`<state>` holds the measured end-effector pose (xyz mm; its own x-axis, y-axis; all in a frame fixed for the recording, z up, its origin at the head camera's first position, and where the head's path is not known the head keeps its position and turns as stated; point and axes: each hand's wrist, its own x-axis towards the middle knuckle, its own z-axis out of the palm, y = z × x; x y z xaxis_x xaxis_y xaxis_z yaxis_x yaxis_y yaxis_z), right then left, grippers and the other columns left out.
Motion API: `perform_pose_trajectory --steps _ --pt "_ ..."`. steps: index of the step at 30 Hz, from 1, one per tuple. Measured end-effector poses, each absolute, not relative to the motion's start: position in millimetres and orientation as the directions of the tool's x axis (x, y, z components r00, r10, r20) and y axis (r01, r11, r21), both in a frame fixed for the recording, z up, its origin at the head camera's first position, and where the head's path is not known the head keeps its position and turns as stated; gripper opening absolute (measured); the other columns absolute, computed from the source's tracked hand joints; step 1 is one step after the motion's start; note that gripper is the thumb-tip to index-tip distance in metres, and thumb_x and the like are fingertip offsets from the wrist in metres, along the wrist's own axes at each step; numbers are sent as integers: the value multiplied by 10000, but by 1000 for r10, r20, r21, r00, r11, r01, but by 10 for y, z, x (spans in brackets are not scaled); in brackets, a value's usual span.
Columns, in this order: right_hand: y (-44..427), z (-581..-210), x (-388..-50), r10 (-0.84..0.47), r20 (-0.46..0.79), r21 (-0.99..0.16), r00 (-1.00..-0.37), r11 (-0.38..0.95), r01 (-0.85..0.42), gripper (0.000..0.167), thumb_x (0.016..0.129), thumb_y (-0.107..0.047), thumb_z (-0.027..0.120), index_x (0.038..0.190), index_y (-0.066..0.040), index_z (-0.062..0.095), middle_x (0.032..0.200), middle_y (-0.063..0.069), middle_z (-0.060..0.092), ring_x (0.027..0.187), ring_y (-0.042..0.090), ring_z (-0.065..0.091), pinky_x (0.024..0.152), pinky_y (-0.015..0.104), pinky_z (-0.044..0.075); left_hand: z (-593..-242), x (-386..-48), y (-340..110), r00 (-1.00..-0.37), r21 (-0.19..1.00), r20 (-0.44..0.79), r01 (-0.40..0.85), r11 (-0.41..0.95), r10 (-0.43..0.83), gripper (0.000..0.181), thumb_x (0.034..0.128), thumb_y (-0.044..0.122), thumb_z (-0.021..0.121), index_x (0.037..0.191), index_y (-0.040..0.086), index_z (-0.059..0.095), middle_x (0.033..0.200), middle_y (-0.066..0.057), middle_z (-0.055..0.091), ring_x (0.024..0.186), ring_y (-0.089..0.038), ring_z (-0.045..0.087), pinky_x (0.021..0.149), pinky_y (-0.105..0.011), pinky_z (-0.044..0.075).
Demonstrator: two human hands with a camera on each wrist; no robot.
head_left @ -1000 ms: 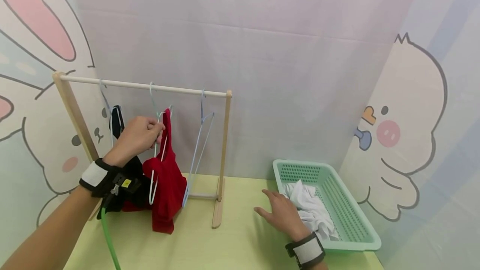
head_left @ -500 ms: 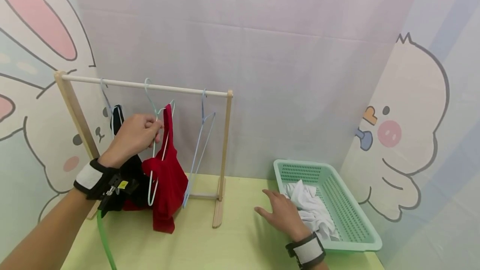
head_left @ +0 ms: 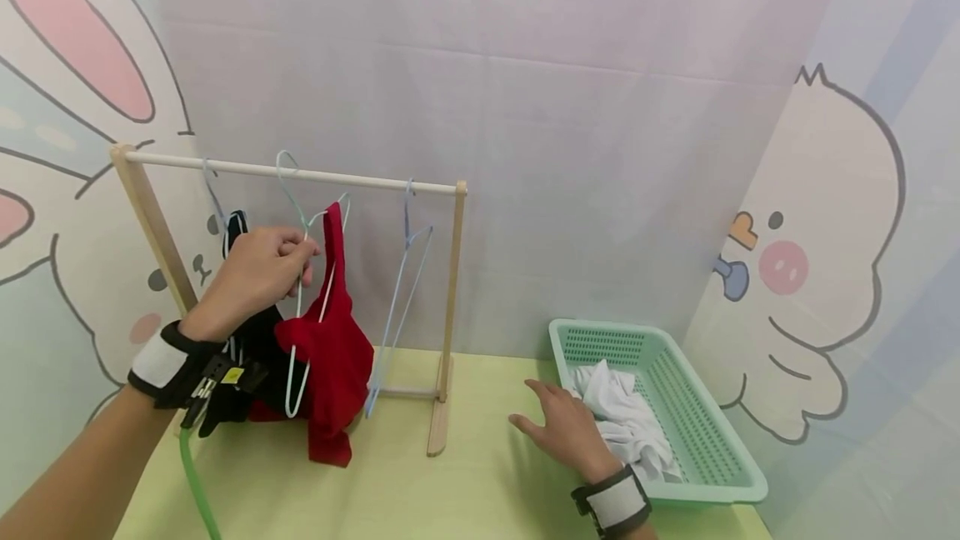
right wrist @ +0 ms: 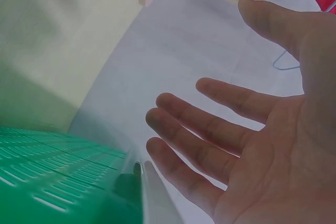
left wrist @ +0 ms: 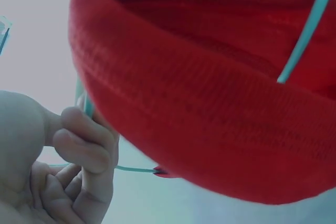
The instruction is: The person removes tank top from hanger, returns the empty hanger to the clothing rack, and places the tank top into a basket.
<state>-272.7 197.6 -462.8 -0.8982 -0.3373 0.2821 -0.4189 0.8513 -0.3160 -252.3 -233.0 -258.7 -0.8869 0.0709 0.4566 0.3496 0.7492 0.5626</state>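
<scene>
My left hand [head_left: 266, 269] pinches one arm of a pale green hanger [head_left: 305, 223], whose hook rises around the rod of a small wooden rack. One strap of a red garment [head_left: 337, 365] hangs over the hanger's other arm, and the rest sags with its lower end close to the table. In the left wrist view, curled fingers [left wrist: 84, 150] press the hanger's wire beside the red cloth [left wrist: 199, 98]. My right hand [head_left: 566, 432] stays with spread, relaxed fingers beside the green basket [head_left: 723, 448], near a crumpled white cloth [head_left: 622, 415] inside it.
The wooden rack [head_left: 450, 298] stands on the yellow table [head_left: 390, 490]. A black garment [head_left: 262, 357] hangs at its left, partly behind my left arm. A bare blue hanger [head_left: 396, 290] hangs near its right post. A green cable [head_left: 195, 482] trails from my left wrist.
My left hand has moved slightly left, carrying the green hanger along. The hook has risen and shifted left along the rod, and the red strap moved up a little. My right hand stays still.
</scene>
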Motion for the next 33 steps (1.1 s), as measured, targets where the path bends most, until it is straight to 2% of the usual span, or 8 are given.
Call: perform_pose_trajectory --steps 7,19,27,33 --pt "1962 -4629 -2723 -338 286 -320 -897 848 -422 626 953 -414 806 1399 -3 649 1275 231 705 1108 428 696 897 598 562 -2558 -2437 -2340 -881 560 470 348 752 57 405 1140 274 459 889 59 693 668 -31 643 598 -205 604 585 -349 416" --pt "1943 -4635 -2714 -345 296 -325 -891 840 -434 638 952 -428 801 1400 -2 646 1278 249 702 1120 440 694 906 607 563 -2560 -2142 -2381 -878 511 470 353 784 89 327 1144 253 491 980 45 683 658 -8 598 572 -180 553 523 -330 358" --pt "1911 -4643 -2704 -344 293 -322 -892 843 -431 638 956 -437 791 1403 -6 646 1278 249 704 1133 441 693 923 614 557 -2558 -1895 -2356 -877 485 468 356 798 107 336 1144 263 502 889 95 641 630 25 563 539 -158 514 466 -324 347" --pt "1884 -4643 -2689 -356 299 -328 -886 833 -445 619 959 -411 793 1397 3 646 1265 268 707 1095 467 700 902 631 559 -2572 -1719 -2332 -892 507 442 337 793 96 283 1138 227 518 983 46 673 635 13 570 545 -156 509 461 -316 352"
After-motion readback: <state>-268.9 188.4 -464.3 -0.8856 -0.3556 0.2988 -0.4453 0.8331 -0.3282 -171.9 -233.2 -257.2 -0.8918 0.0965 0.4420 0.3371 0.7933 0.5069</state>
